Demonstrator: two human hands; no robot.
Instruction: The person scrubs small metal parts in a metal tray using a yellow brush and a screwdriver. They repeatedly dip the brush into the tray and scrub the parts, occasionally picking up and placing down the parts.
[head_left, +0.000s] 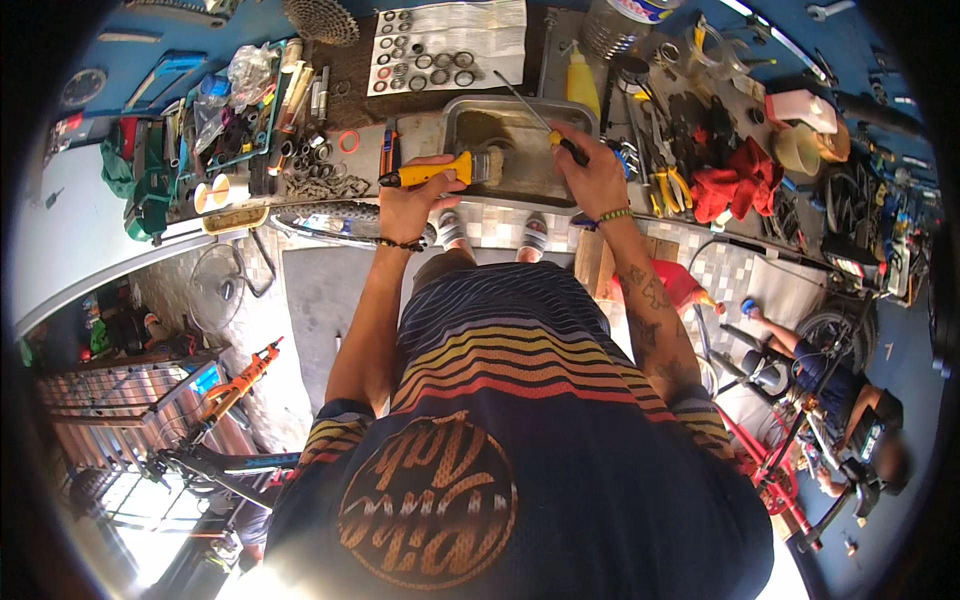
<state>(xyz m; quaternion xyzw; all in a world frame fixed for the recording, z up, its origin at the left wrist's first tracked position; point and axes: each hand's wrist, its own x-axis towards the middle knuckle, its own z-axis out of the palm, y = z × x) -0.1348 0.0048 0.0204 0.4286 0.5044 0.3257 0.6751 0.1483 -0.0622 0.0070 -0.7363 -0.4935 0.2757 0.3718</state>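
Observation:
My left hand [412, 205] is closed around a paintbrush [445, 173] with a yellow handle. Its pale bristles reach over the left part of a metal tray [570, 108] that holds murky brownish liquid. In my right hand [596, 178] is a screwdriver [568, 147] with a black and yellow handle, above the tray's right side. Its thin shaft points up and left past the far rim. A round shape shows dimly in the liquid near the bristles; I cannot make out what it is.
Beyond the tray lies a paper sheet [500, 35] with several rings. A yellow bottle [581, 85] stands behind the tray. Pliers [675, 188] and a red cloth [735, 182] lie to the right, a parts bin [240, 150] left. Another person [850, 390] is among bicycles at right.

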